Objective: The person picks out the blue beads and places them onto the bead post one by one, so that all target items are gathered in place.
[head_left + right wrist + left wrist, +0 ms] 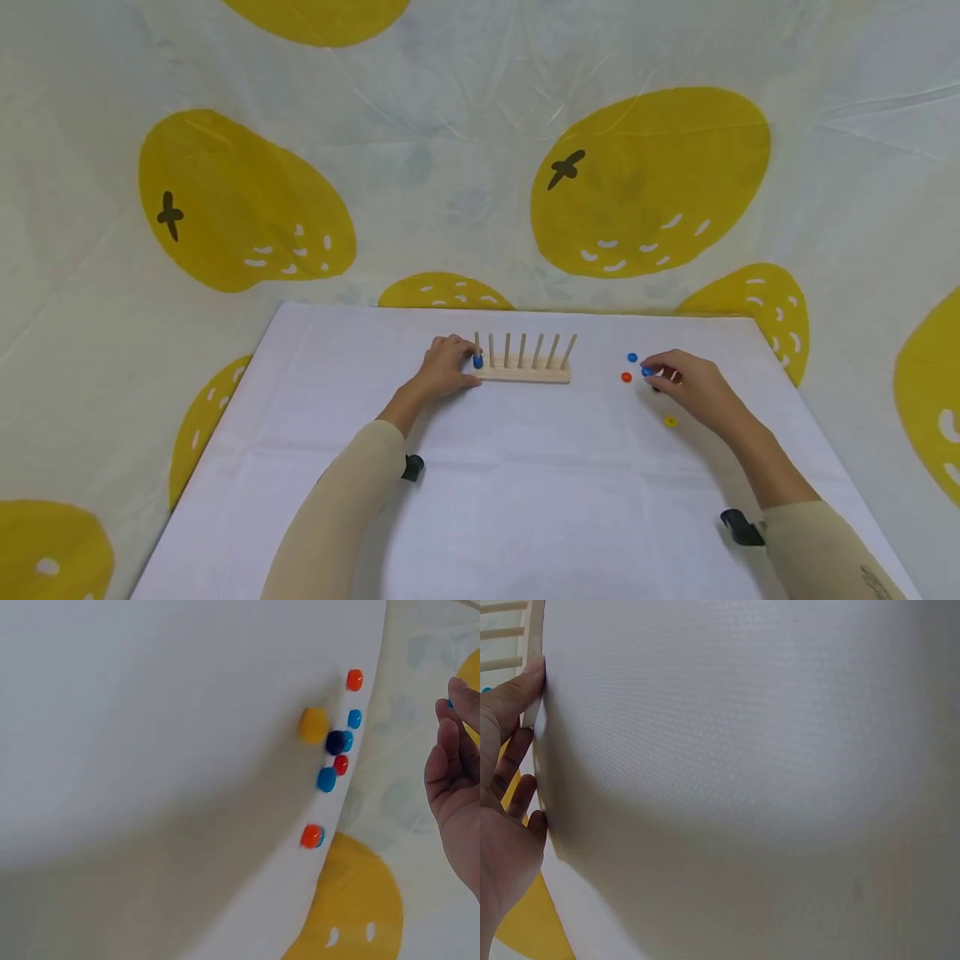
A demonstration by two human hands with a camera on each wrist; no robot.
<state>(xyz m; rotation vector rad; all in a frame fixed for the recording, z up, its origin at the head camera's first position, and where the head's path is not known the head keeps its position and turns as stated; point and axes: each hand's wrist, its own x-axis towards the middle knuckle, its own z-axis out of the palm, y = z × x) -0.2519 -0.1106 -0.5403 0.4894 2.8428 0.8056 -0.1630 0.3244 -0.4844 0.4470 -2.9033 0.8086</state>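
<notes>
A wooden peg rack (525,376) with a row of upright pegs stands toward the back of the table. My left hand (446,367) grips its left end, the thumb (526,684) along the front edge of the base. Blue rings (477,362) sit low on the leftmost peg, partly covered by the fingers. To the right of the rack, my right hand (693,387) pinches a blue ring (647,372) between thumb and fingertips, above the table. Only a sliver of that ring shows beside the right hand (457,765) in the right wrist view.
Loose rings lie around the right hand: a blue ring (632,357), a red-orange ring (626,377) and a yellow ring (671,422). The right wrist view shows several more, including a dark ring (335,742). A white cloth covers the table (525,483); a patterned curtain (450,183) hangs behind.
</notes>
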